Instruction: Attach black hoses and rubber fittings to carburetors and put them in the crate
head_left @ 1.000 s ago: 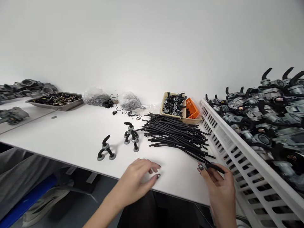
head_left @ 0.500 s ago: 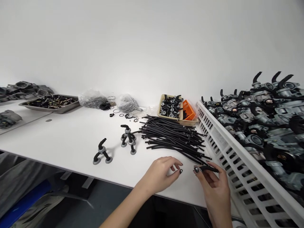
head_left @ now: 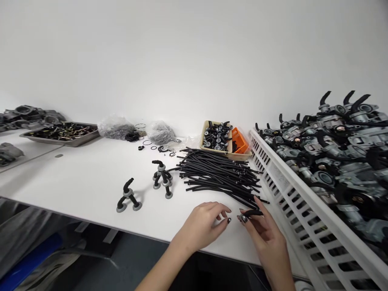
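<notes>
My right hand (head_left: 265, 232) pinches a short black curved tube (head_left: 252, 213) with a small grey end piece between thumb and fingers. Facing it, my left hand (head_left: 207, 224) hovers over the table edge, its thumb and fingertips apart with nothing between them. Just beyond the hands lies a pile of long black hoses (head_left: 218, 169). To the left, black tube pieces with grey round caps stand on the white table: one group (head_left: 129, 194) nearer the edge, another (head_left: 163, 180) beside the hoses.
A white slotted crate (head_left: 291, 190) heaped with metal parts (head_left: 327, 165) runs along the right. Behind the hoses sit a cream bin (head_left: 202, 139) and an orange basket (head_left: 239, 141). Plastic bags (head_left: 117, 125), rings (head_left: 147, 142) and a metal tray (head_left: 77, 142) line the back left.
My right hand has moved left toward my left hand with the black tube, and one finger is now raised. The view has shifted slightly.
</notes>
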The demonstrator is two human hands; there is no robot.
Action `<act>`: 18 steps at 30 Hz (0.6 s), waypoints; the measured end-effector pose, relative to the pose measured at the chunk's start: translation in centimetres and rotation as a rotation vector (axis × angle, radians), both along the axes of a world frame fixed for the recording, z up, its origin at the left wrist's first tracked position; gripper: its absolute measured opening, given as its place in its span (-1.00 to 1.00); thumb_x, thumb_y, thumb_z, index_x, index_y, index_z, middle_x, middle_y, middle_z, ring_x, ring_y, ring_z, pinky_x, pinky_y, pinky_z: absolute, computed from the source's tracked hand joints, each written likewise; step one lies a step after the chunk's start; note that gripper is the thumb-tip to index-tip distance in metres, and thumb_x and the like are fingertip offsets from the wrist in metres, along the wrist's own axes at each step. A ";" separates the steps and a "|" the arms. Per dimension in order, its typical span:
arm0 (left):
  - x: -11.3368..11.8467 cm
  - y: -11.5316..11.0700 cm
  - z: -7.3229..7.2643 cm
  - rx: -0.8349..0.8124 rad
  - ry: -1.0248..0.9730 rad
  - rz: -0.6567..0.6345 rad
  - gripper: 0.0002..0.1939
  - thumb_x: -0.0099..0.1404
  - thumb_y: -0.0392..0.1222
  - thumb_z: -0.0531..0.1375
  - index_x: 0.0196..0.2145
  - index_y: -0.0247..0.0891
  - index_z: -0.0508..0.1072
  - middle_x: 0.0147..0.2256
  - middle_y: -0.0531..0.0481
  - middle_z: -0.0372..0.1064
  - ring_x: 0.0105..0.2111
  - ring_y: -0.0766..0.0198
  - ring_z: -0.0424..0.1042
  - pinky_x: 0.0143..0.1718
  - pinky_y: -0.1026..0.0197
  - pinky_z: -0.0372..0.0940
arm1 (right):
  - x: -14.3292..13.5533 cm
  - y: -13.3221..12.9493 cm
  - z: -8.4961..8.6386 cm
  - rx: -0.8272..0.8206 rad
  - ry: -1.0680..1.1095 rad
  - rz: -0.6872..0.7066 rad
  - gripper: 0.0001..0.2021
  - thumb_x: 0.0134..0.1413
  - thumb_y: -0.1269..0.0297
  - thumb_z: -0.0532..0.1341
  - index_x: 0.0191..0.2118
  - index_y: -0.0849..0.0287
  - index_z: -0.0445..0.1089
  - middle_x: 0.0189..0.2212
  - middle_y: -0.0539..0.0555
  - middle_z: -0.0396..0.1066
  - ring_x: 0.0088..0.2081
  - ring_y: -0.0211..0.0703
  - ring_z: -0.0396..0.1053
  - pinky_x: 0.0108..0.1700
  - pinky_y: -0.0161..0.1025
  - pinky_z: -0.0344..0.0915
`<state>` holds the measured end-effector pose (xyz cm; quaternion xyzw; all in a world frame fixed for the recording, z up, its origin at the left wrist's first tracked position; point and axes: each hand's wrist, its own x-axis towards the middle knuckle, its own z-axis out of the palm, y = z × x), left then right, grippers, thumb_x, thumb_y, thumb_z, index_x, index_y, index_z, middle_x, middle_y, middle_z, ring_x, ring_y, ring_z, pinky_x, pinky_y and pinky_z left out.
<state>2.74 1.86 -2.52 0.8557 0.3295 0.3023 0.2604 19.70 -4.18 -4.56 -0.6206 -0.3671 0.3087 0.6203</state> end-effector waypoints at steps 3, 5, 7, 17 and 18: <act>0.0 0.0 -0.1 0.027 0.031 -0.007 -0.75 0.29 -0.28 0.14 -0.07 -0.18 0.43 -0.23 -0.01 0.52 -0.27 0.23 0.47 -0.15 0.16 0.34 | 0.4 0.1 -0.3 -0.019 0.001 0.018 -0.16 -0.18 0.04 0.42 0.27 0.12 0.21 -0.30 0.09 0.57 -0.18 0.02 0.52 -0.07 -0.09 0.41; -0.1 0.0 -0.1 0.043 0.024 -0.009 -0.76 0.30 -0.29 0.14 -0.07 -0.18 0.43 -0.24 -0.02 0.52 -0.27 0.22 0.47 -0.16 0.16 0.35 | 0.7 0.2 -0.6 -0.034 0.000 0.025 -0.26 -0.19 0.03 0.42 0.18 0.14 0.32 -0.27 0.12 0.57 -0.17 0.04 0.51 -0.08 -0.10 0.42; -0.1 -0.1 0.0 0.087 -0.018 -0.009 -0.79 0.32 -0.30 0.12 -0.11 -0.18 0.44 -0.28 -0.02 0.51 -0.30 0.23 0.46 -0.19 0.16 0.34 | 0.9 0.3 -0.8 -0.047 0.011 0.048 -0.43 -0.19 0.01 0.42 -0.02 0.17 0.47 -0.24 0.15 0.57 -0.15 0.05 0.51 -0.09 -0.12 0.43; -6.8 -3.0 -0.2 0.376 -0.318 0.276 -0.77 0.25 -0.46 0.14 -0.19 -0.19 0.39 -0.39 0.01 0.45 -0.40 0.28 0.44 -0.35 0.24 0.34 | 1.0 0.3 -1.1 -0.071 0.038 0.049 -0.57 -0.23 -0.02 0.41 -0.25 0.18 0.53 -0.20 0.17 0.57 -0.10 0.10 0.50 0.00 -0.07 0.42; -7.7 -3.3 -0.4 0.394 -0.326 0.347 -0.77 0.25 -0.46 0.14 -0.20 -0.18 0.39 -0.40 0.02 0.44 -0.41 0.29 0.44 -0.36 0.25 0.34 | 1.0 0.3 -1.2 -0.069 0.034 0.049 -0.57 -0.23 -0.02 0.41 -0.26 0.18 0.54 -0.20 0.17 0.57 -0.10 0.10 0.50 0.00 -0.08 0.43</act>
